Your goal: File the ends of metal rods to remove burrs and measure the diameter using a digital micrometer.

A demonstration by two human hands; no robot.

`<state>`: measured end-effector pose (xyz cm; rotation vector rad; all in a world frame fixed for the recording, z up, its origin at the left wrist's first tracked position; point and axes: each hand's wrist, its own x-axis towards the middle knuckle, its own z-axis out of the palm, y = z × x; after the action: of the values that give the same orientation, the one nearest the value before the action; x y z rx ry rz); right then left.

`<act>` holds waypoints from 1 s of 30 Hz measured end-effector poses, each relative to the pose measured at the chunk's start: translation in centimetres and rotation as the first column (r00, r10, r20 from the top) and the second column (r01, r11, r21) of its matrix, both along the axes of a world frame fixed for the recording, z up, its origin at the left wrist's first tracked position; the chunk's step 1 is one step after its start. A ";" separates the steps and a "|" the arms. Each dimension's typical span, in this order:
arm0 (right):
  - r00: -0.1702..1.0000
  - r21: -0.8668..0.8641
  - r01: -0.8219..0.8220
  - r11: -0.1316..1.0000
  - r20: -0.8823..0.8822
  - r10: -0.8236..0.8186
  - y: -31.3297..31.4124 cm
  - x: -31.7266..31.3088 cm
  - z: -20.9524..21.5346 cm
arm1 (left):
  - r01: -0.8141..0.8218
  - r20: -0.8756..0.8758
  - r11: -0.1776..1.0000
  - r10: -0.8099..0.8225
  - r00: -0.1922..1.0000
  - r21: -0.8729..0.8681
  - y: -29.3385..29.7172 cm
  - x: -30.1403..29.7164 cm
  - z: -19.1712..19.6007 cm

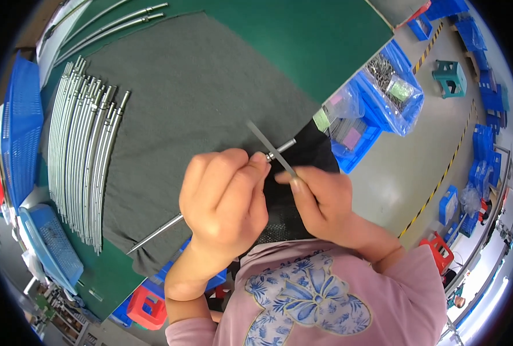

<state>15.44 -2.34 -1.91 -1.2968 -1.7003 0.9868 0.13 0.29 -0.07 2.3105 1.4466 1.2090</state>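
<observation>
While both hands meet over the near edge of the grey cloth [198,98], the left hand [224,199] is curled tight around a thin metal rod [155,233], fingers folded shut on it near its upper end. That rod runs slantwise: its lower end pokes out below the left hand over the cloth's near corner, and its collared tip [282,146] shows just beyond the fingertips. The right hand [320,202] pinches a flat grey strip [268,147], which may be a small file, though the view is too blurred to be sure; thumb and forefinger are closed narrowly on its lower end. The strip crosses the rod just behind the collared tip and appears to touch it there.

On the far left part of the cloth lies a row of similar metal rods [83,161], side by side and touching, well apart from the hands. A few longer rods [112,26] rest beyond the cloth's far left corner on the green mat [302,34]. To the left of the cloth stand blue mesh baskets [20,121]. To the right of the cloth, off the table edge, blue bins [383,98] lined with clear bags hold small parts. Below the cloth's near edge, the person's pink flowered sleeve [302,294] fills the foreground.
</observation>
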 end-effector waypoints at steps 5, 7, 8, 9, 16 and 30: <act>1.000 -0.034 -0.022 0.999 -0.021 0.021 -0.4 0.1 -0.5 | 0.002 0.002 1.000 -0.002 1.000 -0.007 0.1 -0.1 -0.1; 0.999 -0.040 -0.011 0.999 -0.036 0.010 -0.7 0.1 -0.2 | 0.012 -0.007 1.000 -0.012 1.000 -0.015 -0.3 -0.1 0.1; 0.998 0.081 0.040 0.996 -0.057 -0.035 0.0 -0.6 -0.7 | 0.009 -0.015 1.000 -0.009 1.000 -0.005 -0.2 -0.1 0.2; 0.998 0.082 0.041 0.996 -0.059 -0.036 0.0 -0.7 -0.8 | 0.009 -0.016 1.000 -0.009 1.000 -0.005 -0.2 -0.1 0.2; 0.998 -0.043 -0.022 0.999 -0.061 0.020 -0.1 -0.2 0.0 | 0.016 -0.019 1.000 -0.017 1.000 -0.006 -0.3 -0.1 0.2; 0.965 0.002 -0.012 1.000 -0.261 0.012 -2.1 1.9 -1.5 | -0.030 -0.076 0.999 0.027 0.997 -0.038 -0.3 -0.4 0.2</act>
<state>17.37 -4.45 -3.40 -1.1027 -1.5067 1.1119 -0.30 0.02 0.13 2.3412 1.5182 1.1022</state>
